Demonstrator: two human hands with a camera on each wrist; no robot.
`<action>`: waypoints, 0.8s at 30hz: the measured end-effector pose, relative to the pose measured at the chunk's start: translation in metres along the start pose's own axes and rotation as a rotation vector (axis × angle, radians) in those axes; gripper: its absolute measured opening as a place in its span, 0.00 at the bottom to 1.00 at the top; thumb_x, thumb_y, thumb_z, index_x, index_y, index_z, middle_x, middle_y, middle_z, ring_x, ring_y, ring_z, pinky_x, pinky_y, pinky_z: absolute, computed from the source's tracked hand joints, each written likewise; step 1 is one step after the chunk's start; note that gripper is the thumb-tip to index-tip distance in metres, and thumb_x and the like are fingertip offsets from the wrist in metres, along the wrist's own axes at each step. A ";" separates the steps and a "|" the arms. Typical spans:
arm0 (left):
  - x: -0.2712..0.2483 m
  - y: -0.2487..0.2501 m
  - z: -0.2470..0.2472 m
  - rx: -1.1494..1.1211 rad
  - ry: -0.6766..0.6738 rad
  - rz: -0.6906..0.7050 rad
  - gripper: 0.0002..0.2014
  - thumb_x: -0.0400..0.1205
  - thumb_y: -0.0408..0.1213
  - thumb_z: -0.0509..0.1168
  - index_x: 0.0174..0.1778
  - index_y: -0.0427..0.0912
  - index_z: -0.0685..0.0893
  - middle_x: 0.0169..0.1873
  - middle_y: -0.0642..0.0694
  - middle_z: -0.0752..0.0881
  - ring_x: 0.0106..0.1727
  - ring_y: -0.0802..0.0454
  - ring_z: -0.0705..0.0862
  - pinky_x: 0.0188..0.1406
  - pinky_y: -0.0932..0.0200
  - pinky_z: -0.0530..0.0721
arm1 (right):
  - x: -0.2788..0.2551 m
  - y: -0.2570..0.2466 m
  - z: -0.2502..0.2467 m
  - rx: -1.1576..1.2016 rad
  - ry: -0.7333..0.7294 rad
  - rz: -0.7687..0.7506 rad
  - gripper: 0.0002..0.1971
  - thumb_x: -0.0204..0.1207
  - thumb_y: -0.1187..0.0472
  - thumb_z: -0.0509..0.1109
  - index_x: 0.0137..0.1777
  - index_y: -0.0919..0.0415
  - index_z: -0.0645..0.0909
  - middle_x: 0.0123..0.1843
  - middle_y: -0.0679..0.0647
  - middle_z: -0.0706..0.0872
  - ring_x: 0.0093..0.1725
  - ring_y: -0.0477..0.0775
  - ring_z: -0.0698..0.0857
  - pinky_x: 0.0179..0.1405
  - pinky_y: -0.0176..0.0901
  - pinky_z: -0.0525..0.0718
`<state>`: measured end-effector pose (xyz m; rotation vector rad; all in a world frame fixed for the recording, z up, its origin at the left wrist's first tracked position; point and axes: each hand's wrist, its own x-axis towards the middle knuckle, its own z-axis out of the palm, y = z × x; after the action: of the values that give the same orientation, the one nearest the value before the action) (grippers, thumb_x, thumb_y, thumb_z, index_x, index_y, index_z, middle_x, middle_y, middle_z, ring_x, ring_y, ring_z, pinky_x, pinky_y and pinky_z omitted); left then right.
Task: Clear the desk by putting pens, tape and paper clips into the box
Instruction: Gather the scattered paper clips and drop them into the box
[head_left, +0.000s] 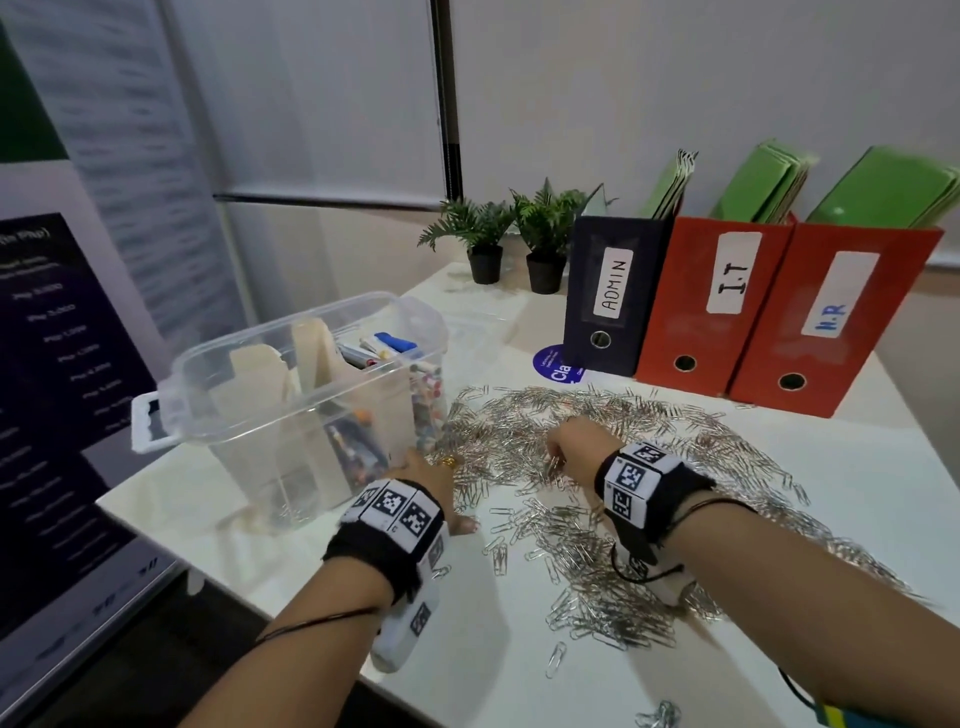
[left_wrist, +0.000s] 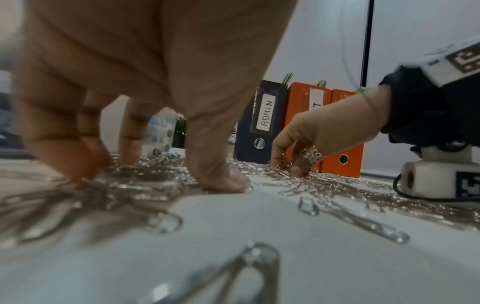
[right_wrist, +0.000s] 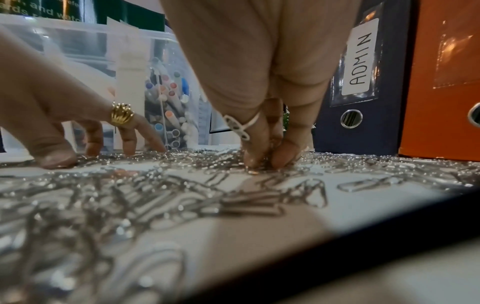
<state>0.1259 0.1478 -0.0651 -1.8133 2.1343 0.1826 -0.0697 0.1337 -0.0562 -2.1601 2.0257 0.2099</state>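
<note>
White desk (head_left: 519, 649) under grey blinds, with three labelled binders (head_left: 717, 306) and two potted plants (head_left: 511, 234) standing at its far edge. Silver clips (head_left: 613, 431) cover the middle of the desk in a wide scatter that runs from 9 o'clock beside the box (head_left: 301, 410) round to 4 o'clock under the right forearm, with strays toward the near edge at 6.

Both hands are down in the scatter. The right hand (head_left: 571, 447) is bunched, fingertips (right_wrist: 262, 156) and thumb drawn together and pinching a small cluster of clips against the desk. The left hand (head_left: 431, 478) is spread, fingers (right_wrist: 130, 139) extended and tips pressing on clips, holding nothing; it sits just beside the box's near right corner.

The relation that matters: the box lies at about 10 o'clock from the right hand, with the left hand between them. The left hand is much the nearer to the box, so a carry from the right has to pass over it and clear the rim, which stands well above desk level. The clips lie every way, with no common long axis.

The box is clear plastic, lid off, split by cream card dividers. Pens (head_left: 384, 348) stand upright in the far right compartment. A few clips seem to glint on the floor of a near compartment. I judge tape to be hidden or unclear. Most clips remain out, so the task looks far from finished.
</note>
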 end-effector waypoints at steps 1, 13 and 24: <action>0.002 0.002 -0.002 -0.019 -0.009 0.016 0.39 0.75 0.60 0.67 0.79 0.49 0.62 0.76 0.37 0.63 0.73 0.35 0.71 0.72 0.39 0.72 | 0.001 0.000 0.001 0.001 0.009 0.002 0.14 0.77 0.72 0.65 0.61 0.66 0.82 0.62 0.60 0.83 0.61 0.59 0.83 0.61 0.44 0.82; 0.022 0.043 -0.021 -0.093 0.010 0.204 0.16 0.82 0.30 0.62 0.66 0.32 0.78 0.63 0.38 0.82 0.65 0.43 0.81 0.66 0.53 0.79 | 0.005 0.003 -0.001 0.078 0.026 0.049 0.13 0.77 0.71 0.66 0.60 0.65 0.85 0.60 0.60 0.86 0.59 0.57 0.85 0.61 0.42 0.84; 0.019 0.043 -0.023 -0.207 0.167 0.234 0.12 0.81 0.31 0.66 0.60 0.37 0.86 0.60 0.40 0.85 0.64 0.44 0.82 0.67 0.56 0.78 | 0.010 -0.002 -0.010 0.121 -0.006 0.101 0.16 0.78 0.70 0.67 0.65 0.62 0.82 0.72 0.60 0.75 0.67 0.58 0.81 0.68 0.43 0.79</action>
<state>0.0776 0.1307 -0.0554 -1.7347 2.5286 0.3290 -0.0672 0.1218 -0.0487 -1.9857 2.0885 0.1036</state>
